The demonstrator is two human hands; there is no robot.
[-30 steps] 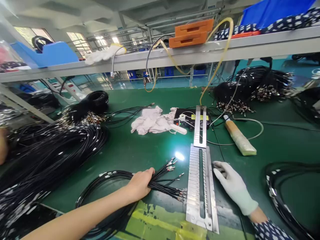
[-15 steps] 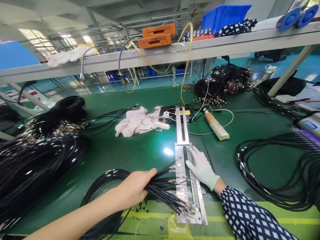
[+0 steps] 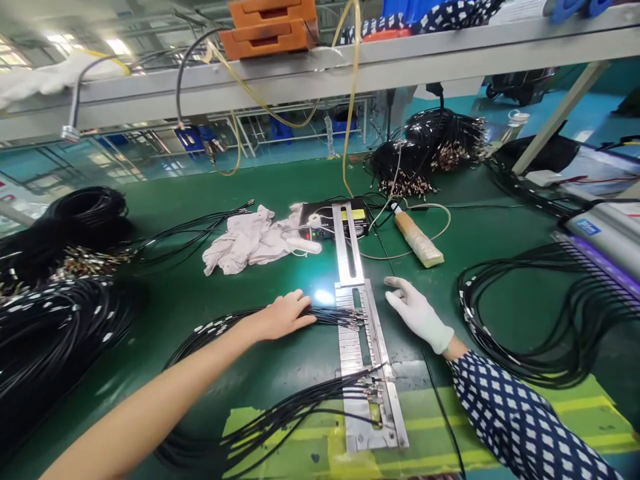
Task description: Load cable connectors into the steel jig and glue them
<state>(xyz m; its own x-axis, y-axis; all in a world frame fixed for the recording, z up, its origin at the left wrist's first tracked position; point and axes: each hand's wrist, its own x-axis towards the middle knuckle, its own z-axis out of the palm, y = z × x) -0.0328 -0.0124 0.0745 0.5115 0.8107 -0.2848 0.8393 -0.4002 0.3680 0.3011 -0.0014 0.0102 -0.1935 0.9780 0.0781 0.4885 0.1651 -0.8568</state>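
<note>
My bare left hand (image 3: pixel 284 316) lies over a bundle of thin black cables (image 3: pixel 327 315), with fingers and thumb apart. The metal ends of these cables rest on the slotted metal fixture (image 3: pixel 350 347). Lower down, a second group of black cables (image 3: pixel 305 401) spreads fanwise, its tips on the fixture's lower part. My right hand (image 3: pixel 417 312), in a white glove, hovers just right of the fixture; it is empty, with thumb and forefinger parted. Beyond the fixture, a slotted metal plate (image 3: pixel 349 250) leans on a black box (image 3: pixel 320 215).
A crumpled pale cloth (image 3: pixel 240 240) and a taped handle tool (image 3: pixel 417 235) lie farther back. Coiled cables are heaped at left (image 3: pixel 60 333), at right (image 3: pixel 500 320) and at the back (image 3: pixel 425 147). Overhead runs a shelf (image 3: pixel 430 57) with orange boxes (image 3: pixel 273 30) and hanging hoses.
My left hand has loosened from its grip and settled lower over one bundle, while the other cables now lie spread. My right hand has moved off the fixture to the right. The view has shifted.
</note>
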